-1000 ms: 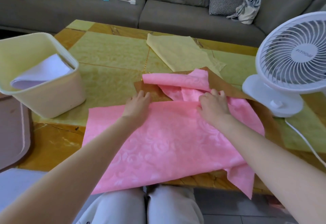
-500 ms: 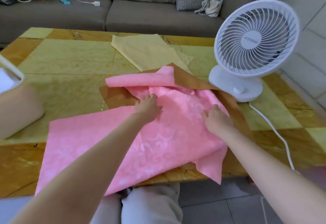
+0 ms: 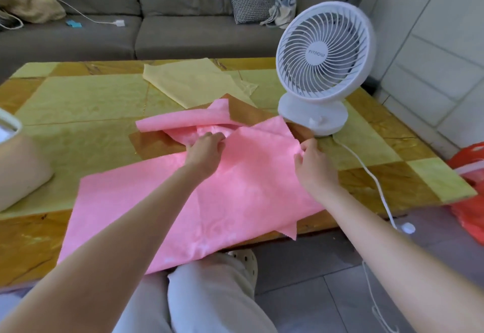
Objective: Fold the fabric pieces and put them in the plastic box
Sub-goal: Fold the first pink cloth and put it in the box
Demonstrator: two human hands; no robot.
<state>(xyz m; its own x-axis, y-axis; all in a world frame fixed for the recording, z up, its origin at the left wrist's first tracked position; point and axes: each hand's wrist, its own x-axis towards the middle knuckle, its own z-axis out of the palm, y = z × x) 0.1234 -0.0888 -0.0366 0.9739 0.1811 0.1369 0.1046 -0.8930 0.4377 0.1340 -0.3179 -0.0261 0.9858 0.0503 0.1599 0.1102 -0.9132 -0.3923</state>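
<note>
Pink fabric [image 3: 235,188] lies mid-frame on the table [image 3: 78,102], half folded. My left hand [image 3: 204,151] pinches its upper edge at centre and my right hand [image 3: 314,165] pinches the right corner, likely to square the fold. The box [image 3: 18,165] waits at the left edge.

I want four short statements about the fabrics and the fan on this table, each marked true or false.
1. The pink fabric hangs over the near edge of the table. True.
2. The yellow fabric lies on top of the pink fabric. False: it lies flat farther back on the table.
3. A brown fabric lies under the pink fabric. True.
4. The fan lies on its side. False: it stands upright on the table.
</note>
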